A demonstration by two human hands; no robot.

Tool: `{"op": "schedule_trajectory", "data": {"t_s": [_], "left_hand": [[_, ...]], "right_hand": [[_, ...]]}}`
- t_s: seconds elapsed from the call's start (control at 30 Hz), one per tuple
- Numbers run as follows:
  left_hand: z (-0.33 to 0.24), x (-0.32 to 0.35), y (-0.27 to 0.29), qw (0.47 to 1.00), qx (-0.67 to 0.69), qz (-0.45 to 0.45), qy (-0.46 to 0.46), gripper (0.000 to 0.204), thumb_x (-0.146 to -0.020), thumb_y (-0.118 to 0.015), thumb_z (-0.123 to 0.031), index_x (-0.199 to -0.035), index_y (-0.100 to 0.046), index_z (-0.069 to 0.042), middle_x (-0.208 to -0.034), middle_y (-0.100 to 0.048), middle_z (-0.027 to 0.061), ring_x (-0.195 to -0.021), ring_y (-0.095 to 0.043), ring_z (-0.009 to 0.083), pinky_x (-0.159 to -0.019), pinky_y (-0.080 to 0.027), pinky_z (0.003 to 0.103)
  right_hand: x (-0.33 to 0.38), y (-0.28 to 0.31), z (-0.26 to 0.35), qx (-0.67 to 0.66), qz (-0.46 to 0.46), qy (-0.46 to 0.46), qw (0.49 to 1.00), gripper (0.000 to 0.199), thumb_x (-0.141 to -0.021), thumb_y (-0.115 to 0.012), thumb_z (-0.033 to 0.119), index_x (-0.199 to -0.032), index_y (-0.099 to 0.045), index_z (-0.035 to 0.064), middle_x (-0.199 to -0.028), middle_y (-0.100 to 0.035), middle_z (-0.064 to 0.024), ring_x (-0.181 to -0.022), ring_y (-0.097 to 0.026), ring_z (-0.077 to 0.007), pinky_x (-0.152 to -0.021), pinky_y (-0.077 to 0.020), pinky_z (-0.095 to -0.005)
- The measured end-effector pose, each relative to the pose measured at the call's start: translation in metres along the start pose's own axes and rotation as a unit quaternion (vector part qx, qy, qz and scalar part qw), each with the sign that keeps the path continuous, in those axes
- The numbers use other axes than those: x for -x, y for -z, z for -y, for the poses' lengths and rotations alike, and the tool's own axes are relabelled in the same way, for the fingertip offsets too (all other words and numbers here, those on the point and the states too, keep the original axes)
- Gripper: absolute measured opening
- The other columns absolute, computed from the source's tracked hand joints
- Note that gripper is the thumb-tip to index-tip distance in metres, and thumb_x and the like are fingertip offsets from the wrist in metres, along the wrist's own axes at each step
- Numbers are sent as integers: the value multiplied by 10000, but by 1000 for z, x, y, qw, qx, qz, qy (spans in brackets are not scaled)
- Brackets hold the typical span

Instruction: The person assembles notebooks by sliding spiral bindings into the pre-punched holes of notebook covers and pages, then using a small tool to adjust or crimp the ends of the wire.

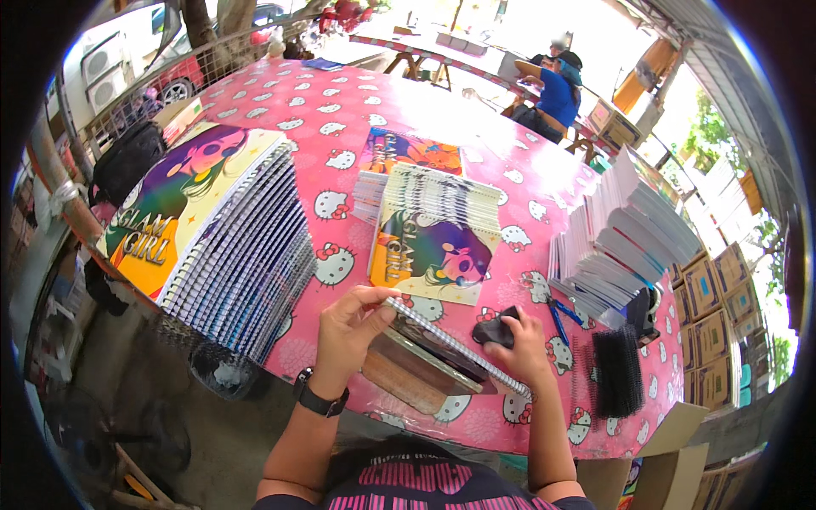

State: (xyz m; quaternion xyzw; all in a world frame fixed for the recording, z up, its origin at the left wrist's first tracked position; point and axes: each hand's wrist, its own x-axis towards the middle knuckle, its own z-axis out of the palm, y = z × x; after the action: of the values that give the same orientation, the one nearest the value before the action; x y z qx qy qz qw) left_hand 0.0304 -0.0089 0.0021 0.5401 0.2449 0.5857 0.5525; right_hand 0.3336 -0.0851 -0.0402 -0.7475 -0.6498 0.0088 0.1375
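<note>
My left hand [361, 319], with a black watch on its wrist, pinches the far left end of a spiral notebook [459, 348]. The notebook is tilted up, its white coil edge uppermost and running down to the right. In my right hand [523, 344] is a small dark block-like object [493, 330], gripped just beyond the coil; its exact kind I cannot make out. Below the notebook, on the near side, lie a flat greyish bar [429, 364] and a brown wooden block [399, 382]. Colourful-covered notebooks [433, 255] with an illustrated face lie just beyond my hands.
A tall stack of spiral-bound notebooks [242, 246] stands left, loose page stacks [620, 229] right. Blue-handled pliers [561, 321] and black coils [618, 371] lie on the pink patterned tablecloth [331, 263]. Cartons [714, 297] are piled at right; a person in blue [557, 98] sits farther off.
</note>
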Motion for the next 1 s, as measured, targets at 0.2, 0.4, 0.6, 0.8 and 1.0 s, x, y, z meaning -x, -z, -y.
{"op": "schedule_trajectory", "data": {"t_s": [0.2, 0.4, 0.6, 0.8, 1.0], "left_hand": [[-47, 0, -51, 959, -186, 127, -170, 198, -759, -730, -35, -955, -702, -33, -880, -666, 81, -797, -630, 155, -699, -505, 270], [-58, 17, -75, 967, -171, 114, -150, 190, -733, -724, 21, -908, -700, -49, -862, -674, 78, -763, -648, 163, -659, -526, 275], [-60, 15, -74, 962, -147, 154, -173, 154, -730, -721, 30, -870, -686, -23, -847, -678, 90, -781, -653, 188, -691, -518, 286], [-54, 19, -67, 968, -164, 109, -154, 280, -730, -763, -47, -987, -653, -39, -932, -671, 94, -864, -644, 209, -771, -503, 309], [-57, 14, -50, 974, -68, -130, -173, 463, -763, -763, -114, -1162, -563, 12, -1040, -638, 93, -1026, -584, 204, -917, -452, 351]], "right_hand": [[19, 106, 86, -412, -51, 149, 898, 436, -716, -786, 143, -1105, -614, 47, -1205, -578, -164, -1119, -537, -292, -929, -439, -367], [36, 117, 124, -438, -157, 189, 865, 339, -722, -775, 43, -1031, -635, 25, -946, -643, -97, -812, -616, -191, -692, -498, -287], [37, 123, 126, -419, -146, 189, 876, 276, -728, -768, 36, -980, -656, 21, -854, -630, -85, -724, -602, -169, -628, -493, -271], [30, 130, 135, -310, -199, 260, 893, 246, -744, -718, 8, -986, -670, 15, -778, -645, -101, -648, -596, -207, -592, -482, -279], [9, 158, 141, -440, -286, 242, 816, 349, -861, -661, 129, -1150, -541, -27, -949, -631, -96, -796, -588, -133, -717, -465, -261]]}}
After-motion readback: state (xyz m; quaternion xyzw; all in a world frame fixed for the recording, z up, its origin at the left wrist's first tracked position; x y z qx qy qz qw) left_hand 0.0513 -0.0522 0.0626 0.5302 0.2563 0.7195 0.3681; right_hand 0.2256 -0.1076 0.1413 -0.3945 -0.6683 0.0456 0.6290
